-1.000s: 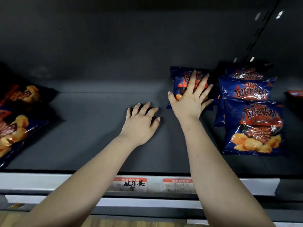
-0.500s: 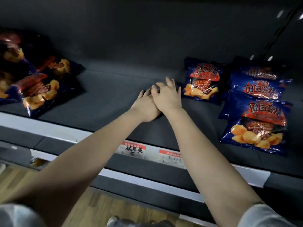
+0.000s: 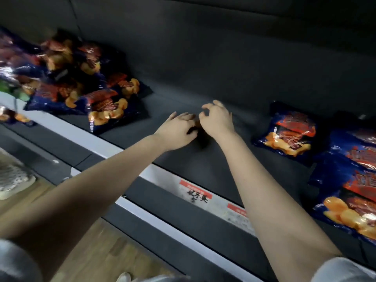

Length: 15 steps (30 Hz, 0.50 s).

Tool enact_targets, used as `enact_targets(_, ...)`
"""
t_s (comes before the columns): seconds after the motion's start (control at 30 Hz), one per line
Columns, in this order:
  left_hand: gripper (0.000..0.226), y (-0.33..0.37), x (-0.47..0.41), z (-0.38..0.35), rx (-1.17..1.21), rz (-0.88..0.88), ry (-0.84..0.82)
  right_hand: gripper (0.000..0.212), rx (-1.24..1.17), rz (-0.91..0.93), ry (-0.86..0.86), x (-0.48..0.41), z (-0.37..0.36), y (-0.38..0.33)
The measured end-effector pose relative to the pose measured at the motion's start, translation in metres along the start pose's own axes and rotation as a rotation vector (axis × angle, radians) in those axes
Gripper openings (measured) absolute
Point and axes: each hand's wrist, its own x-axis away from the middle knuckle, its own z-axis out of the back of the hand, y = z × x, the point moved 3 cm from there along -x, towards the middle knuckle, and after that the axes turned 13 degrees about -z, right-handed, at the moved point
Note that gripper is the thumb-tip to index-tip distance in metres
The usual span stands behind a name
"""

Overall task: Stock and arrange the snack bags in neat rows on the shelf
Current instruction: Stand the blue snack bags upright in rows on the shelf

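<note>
Both my hands hover side by side over the bare middle of the dark shelf (image 3: pixel 179 159), holding nothing. My left hand (image 3: pixel 177 131) has loosely bent fingers pointing right; my right hand (image 3: pixel 217 119) has its fingers loosely curled. To the right lies a single blue snack bag (image 3: pixel 289 133) flat on the shelf, and further right a row of overlapping blue bags (image 3: pixel 354 190) runs toward the front edge. On the left a loose heap of the same blue bags (image 3: pixel 81 84) sits unsorted, the nearest bag (image 3: pixel 109 110) reaching toward my left hand.
The shelf's front edge carries a white price strip with red labels (image 3: pixel 197 194). Below it is another dark shelf edge (image 3: pixel 162 224), then wooden floor (image 3: pixel 101 255). A pale shoe (image 3: pixel 14 178) shows at the far left. The shelf's back wall is dark.
My right hand left the single bag and drew back to join the left hand mid-shelf. The view swung left and down, bringing the left heap of bags into sight.
</note>
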Motion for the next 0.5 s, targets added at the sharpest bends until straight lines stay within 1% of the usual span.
enact_targets(0.13,0.033,-0.054,0.047,0.027,-0.075,0.137,0.085,0.038,-0.057,0.102,-0.064,0.004,-0.037,-0.058)
enact_targets(0.23,0.039,-0.091,0.076,0.051,-0.112,0.235,0.19,0.037,-0.079,0.172,-0.127,0.006,-0.063,-0.094)
enact_targets(0.33,0.039,-0.125,0.101,0.07,-0.159,0.326,0.247,0.038,-0.087,0.209,-0.164,0.004,-0.082,-0.122)
enact_targets(0.5,0.052,-0.163,0.14,0.076,-0.178,0.444,0.208,0.046,-0.09,0.293,-0.192,0.002,-0.108,-0.168)
